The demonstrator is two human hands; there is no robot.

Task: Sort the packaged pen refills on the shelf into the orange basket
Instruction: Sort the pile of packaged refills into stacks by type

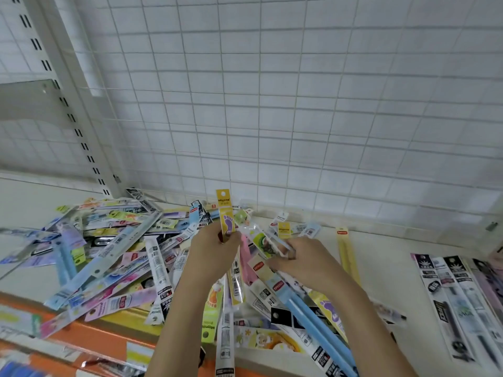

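Centre of the frame: your left hand (215, 248) is clamped on a fan of refill packs, fingers wrapped round them. The yellow pack (224, 213) with the purple footprint sticks up out of the fist, hang-hole end on top. More packs from the same bunch hang below the fist toward the bottom edge.

Just right of it, your right hand (302, 261) is closed on the tilted packs fanning out of that bunch; its fingertips pinch a clear pack with green print (261, 240). The two hands are near each other, joined through the bunch.

Left half of the frame: a loose pile of refill packs (114, 251) lies criss-crossed on the white shelf (394, 268), spilling over the front edge. A long blue pack (313, 317) runs diagonally under your right forearm toward the bottom right.

Right side: one pale yellow pack (347, 254) lies alone on the shelf, apart from the pile. At the far right edge, a row of black-and-white packs (451, 295) lies side by side, touching.

Lower left corner: an orange edge (109, 340) shows below the shelf front, partly covered by packs. Can't tell whether that is the basket.

Behind everything: white wire grid (272, 104), slotted upright (54, 77) at upper left.
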